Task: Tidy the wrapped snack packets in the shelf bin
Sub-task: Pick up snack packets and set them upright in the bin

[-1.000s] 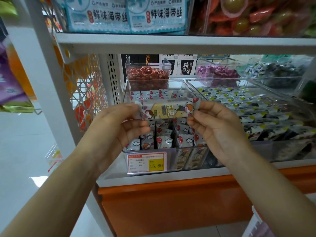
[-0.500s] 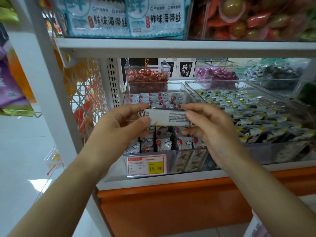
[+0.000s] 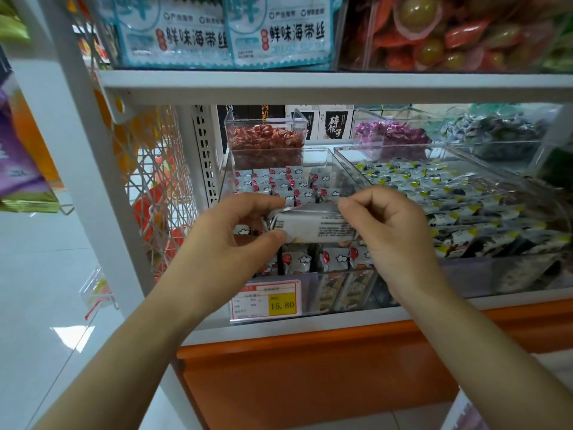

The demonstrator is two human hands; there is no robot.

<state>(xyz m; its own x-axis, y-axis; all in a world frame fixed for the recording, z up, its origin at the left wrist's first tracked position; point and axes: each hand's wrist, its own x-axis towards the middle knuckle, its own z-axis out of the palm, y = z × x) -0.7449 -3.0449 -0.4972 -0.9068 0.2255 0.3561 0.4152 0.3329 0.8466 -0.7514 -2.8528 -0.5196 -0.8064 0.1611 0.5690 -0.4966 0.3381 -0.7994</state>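
Silver-grey foil with its fine-print side toward the camera: one snack packet [image 3: 313, 226] is held by both ends.

- Left hand [image 3: 229, 243]: thumb below and forefinger above, a narrow pinch on the left crimp.
- Right hand [image 3: 393, 237]: fingers curled tight on the right end near its top edge. Which digits bear the load cannot be told.
- Position: the packet lies level over the front half of the clear shelf bin [image 3: 341, 293], just behind its front wall. It appears clear of the stock below.

Change: a second ago the packet showed its cartoon face and sat higher. It has since been turned over and lowered toward the front rows. Judgement: orienting is finished and slotting in comes next. The task is only partly done.

Containers:
- The shelf bin holds cloud-print packets [image 3: 279, 181] standing on edge in rows. The back rows are even, the front rows show dark gaps.
- A price tag [image 3: 268, 301] reading 15.80 sits at the left of the front wall.
- Just beside it on the right is a larger clear bin [image 3: 496, 274] of yellow-and-black packets lying loose.
- At the shelf's back edge are a small bin of red sweets [image 3: 265, 141] and another of purple sweets [image 3: 390, 135].
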